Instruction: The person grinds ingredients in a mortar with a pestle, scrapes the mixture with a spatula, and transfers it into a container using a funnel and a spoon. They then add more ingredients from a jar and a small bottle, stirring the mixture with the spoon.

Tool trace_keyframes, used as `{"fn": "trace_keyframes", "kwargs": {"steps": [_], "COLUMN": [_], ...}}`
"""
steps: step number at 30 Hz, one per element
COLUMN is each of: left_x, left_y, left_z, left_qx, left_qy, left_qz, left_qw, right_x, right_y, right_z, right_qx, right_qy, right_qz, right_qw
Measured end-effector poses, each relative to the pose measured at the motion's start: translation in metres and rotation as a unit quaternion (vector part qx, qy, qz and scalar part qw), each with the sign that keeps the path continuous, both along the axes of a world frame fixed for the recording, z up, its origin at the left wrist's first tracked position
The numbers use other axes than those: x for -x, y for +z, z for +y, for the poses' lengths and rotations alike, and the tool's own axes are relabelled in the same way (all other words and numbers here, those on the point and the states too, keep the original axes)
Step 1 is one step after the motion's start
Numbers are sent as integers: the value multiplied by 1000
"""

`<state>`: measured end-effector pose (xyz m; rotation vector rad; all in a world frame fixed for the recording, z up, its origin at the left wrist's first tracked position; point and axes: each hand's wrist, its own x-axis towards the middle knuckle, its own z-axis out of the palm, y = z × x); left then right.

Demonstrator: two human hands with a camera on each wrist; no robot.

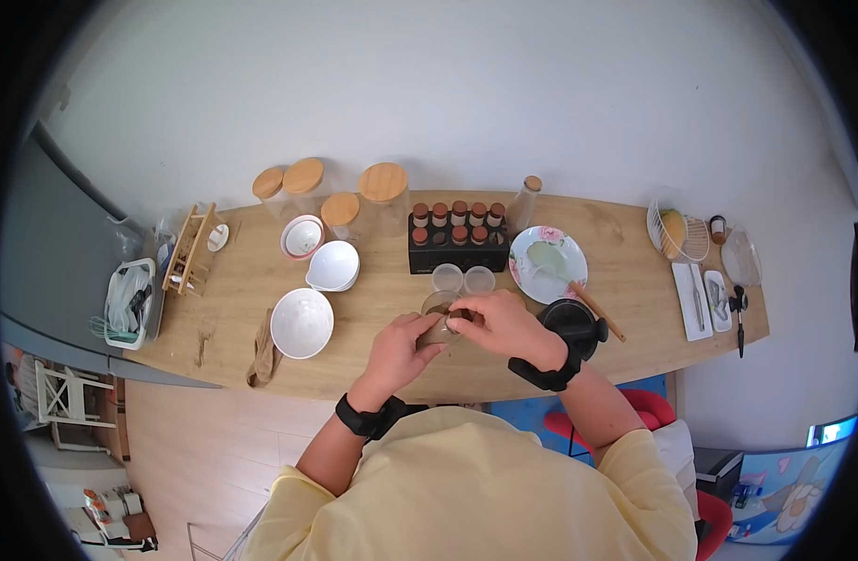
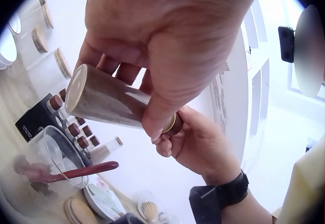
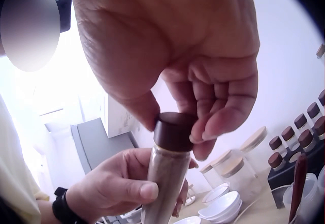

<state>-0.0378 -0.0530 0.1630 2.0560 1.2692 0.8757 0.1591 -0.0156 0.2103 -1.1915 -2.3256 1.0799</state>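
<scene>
My left hand (image 1: 396, 355) grips a clear spice jar (image 2: 109, 99) filled with brown powder, fingers and thumb wrapped round its body. On the jar's dark brown cap (image 3: 175, 131), the thumb and fingers of my right hand (image 1: 508, 327) pinch from both sides. The cap sits on the jar's mouth. In the right wrist view the jar is slightly tilted, cap up. Just past the hands stands a clear container (image 2: 56, 145) with dark brown stuff inside and a reddish-brown spoon handle (image 2: 94, 170) sticking out.
A black rack (image 1: 459, 257) of brown-capped jars stands behind the hands, with two small clear cups (image 1: 479, 280) before it. White bowls (image 1: 302, 323) are to the left. A floral plate (image 1: 564, 251) and a black pot (image 1: 571, 323) lie to the right. Wooden-lidded jars (image 1: 384, 183) line the wall.
</scene>
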Motion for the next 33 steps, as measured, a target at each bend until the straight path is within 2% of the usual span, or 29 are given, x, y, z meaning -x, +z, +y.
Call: {"fn": "trace_keyframes", "kwargs": {"steps": [4, 6, 7, 9, 10, 13, 15, 19, 20, 21, 22, 24, 25, 27, 31, 33], "left_x": [1, 2, 3, 3, 2, 0, -1, -1, -1, -1, 0, 1, 1, 0, -1, 0], "left_y": [-1, -5, -6, -5, -4, -2, -2, -7, -7, -6, -6, -6, -6, -4, -9, -9], "left_z": [-2, -3, -3, -4, -4, -4, -4, -3, -2, -2, -1, 0, 1, 2, 4, 5], "left_qx": [8, 2, -3, 7, 17, -11, -11, 2, 2, 9, 16, 14, 12, 8, -5, -2], "left_qy": [19, 23, 26, 28, 28, 22, 21, 28, 28, 28, 28, 25, 22, 15, 13, 15], "left_qz": [16, 17, 19, 18, 17, 36, 30, 13, 13, 8, 3, 6, 10, 16, 9, 5], "left_qw": [1000, 1000, 999, 999, 999, 999, 999, 1000, 1000, 1000, 999, 1000, 1000, 1000, 1000, 1000], "right_x": [3, 4, 3, -2, -2, -2, 0, 2, 5, 6, 6, 4, 2, 0, 2, 6], "right_y": [-9, -13, -18, -31, -30, -23, -17, -18, -29, -35, -34, -32, -27, -13, -11, -25], "right_z": [-3, -9, -7, -1, -2, -4, -4, -5, -8, -10, -9, -7, -6, -5, -8, -9], "right_qx": [13, 26, 27, -65, -65, -25, 31, 41, -23, -86, -86, -15, -15, 62, 39, -93], "right_qy": [-35, -63, -62, 33, 33, -3, -50, -63, -77, -90, -90, -65, -66, -79, -76, -56], "right_qz": [-19, 145, 145, 158, 158, 113, 29, -20, 98, 215, 215, 241, 241, 70, 55, 241], "right_qw": [999, 987, 987, 985, 985, 993, 998, 997, 992, 969, 969, 968, 968, 992, 995, 965]}}
